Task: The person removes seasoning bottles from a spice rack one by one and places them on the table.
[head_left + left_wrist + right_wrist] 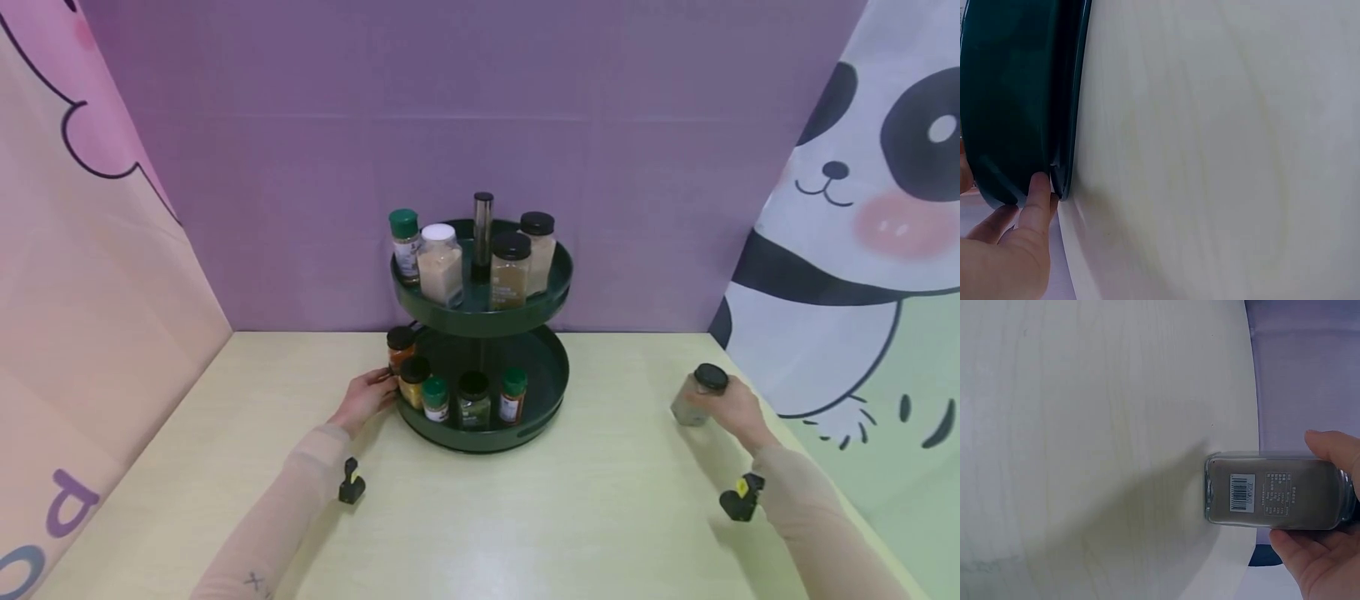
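Note:
My left hand [366, 398] grips the left rim of the lower tier of a dark green two-tier turntable [465, 439]. In the left wrist view its fingers [1036, 200] rest against the tier's outer wall, with the thumb by the rim. Far to the right, my right hand [735, 408] holds a clear square spice jar [687, 402] with a black lid and grey-brown powder, roughly upright. The right wrist view shows a barcode label on the jar [1272, 494], thumb on one side and fingers on the other, its base close over the table.
On the upper tier [468, 319] stand a green-capped bottle [406, 250], a white-lidded jar [440, 271] and two black-lidded jars [510, 279]. Several small jars, including a green-capped one [513, 400], line the lower tier. A purple backdrop [300, 208] closes off the pale table [585, 500] behind.

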{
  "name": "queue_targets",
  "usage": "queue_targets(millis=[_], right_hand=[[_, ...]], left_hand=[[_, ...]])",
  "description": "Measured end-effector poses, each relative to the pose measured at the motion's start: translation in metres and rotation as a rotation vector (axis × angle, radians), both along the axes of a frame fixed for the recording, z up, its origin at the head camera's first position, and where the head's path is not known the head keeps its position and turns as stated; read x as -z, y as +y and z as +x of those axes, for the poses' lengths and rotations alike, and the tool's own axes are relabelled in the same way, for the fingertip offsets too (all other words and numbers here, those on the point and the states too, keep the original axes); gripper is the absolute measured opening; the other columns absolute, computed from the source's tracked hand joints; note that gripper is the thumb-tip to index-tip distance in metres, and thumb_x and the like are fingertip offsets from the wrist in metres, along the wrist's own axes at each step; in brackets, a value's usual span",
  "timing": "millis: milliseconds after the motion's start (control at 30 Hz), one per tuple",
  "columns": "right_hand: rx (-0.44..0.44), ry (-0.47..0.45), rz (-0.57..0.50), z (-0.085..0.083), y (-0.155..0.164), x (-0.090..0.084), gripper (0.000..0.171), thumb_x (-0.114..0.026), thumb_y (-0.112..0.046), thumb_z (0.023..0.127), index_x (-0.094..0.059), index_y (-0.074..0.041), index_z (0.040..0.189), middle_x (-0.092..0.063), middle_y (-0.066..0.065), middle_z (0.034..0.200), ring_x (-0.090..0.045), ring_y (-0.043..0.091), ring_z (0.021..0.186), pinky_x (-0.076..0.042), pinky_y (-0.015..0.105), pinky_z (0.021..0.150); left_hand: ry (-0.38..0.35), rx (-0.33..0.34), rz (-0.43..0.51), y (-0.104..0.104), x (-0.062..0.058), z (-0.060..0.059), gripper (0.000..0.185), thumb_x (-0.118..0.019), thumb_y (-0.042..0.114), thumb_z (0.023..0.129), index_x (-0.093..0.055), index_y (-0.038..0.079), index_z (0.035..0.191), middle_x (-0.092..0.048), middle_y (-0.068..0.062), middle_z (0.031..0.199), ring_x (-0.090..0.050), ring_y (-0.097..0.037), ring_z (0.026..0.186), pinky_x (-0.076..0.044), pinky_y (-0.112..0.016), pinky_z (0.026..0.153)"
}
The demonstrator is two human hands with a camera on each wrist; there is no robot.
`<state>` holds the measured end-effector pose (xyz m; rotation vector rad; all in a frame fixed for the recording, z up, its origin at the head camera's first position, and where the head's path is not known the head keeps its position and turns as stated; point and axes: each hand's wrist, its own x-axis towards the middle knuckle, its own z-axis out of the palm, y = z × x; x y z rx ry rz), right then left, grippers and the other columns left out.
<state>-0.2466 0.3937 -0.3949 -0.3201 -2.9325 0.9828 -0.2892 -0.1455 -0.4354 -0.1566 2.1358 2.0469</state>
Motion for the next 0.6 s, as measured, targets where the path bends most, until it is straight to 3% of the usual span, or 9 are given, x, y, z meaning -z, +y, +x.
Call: queue_targets(millis=[200,600], right_hand=[[-0.025,0.005,0.006,0.0,-0.001,-0.004,0.075,-0.059,-0.041,0.085,-0.036,0.02,0.123,-0.045,0.041,0.12,-0.047,0.052,0.108,-0.043,0.058,0.089],[-0.025,-0.029,-0.003,-0.005,0.001,-0.019,0.09,-0.055,-0.047,0.087,-0.017,0.019,0.136,-0.028,0.042,0.132,-0.033,0.055,0.119,-0.033,0.06,0.099]], left_hand=[[0.008,-0.001,-0.003,-0.001,0.002,-0.001,0.049,-0.041,0.006,0.095,-0.026,-0.009,0.139,-0.032,-0.027,0.142,-0.038,-0.037,0.127,-0.038,-0.042,0.104],[0.002,0.001,-0.012,-0.001,0.001,0.0,0.05,-0.043,0.009,0.096,-0.027,-0.008,0.14,-0.032,-0.025,0.143,-0.038,-0.036,0.128,-0.037,-0.042,0.105]])
